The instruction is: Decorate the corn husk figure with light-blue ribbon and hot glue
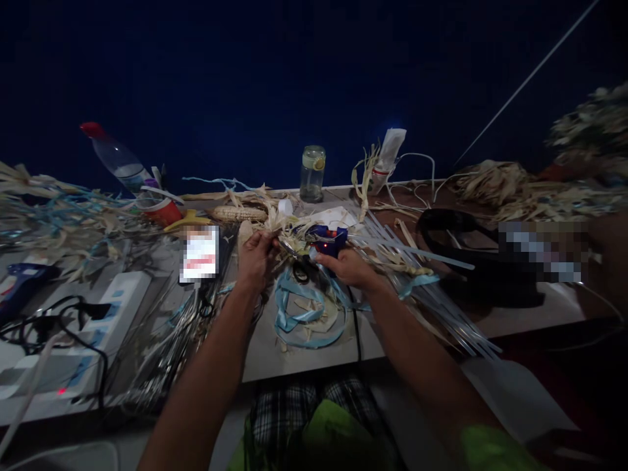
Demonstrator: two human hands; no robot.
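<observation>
My right hand (352, 267) is closed around a blue hot glue gun (338, 239) with a small red light lit on its side. The gun's front end points left, into pale strips that partly hide it. Opposite it, my left hand (256, 255) pinches a pale bunch of dried corn husk (277, 224); its exact shape is hard to make out in the dim light. Just below, between both hands, lie black-handled scissors (301, 269). Light blue ribbon (314, 340) loops over the table in front of them, among husk scraps.
A corn cob (239, 214) and a glass jar (313, 176) stand or lie behind my hands. On the left are a lit phone (199, 255), wires, a power strip (120, 307) and another glue gun (22, 288). Clear glue sticks (456, 320) and a black strap-like object (471, 261) lie right.
</observation>
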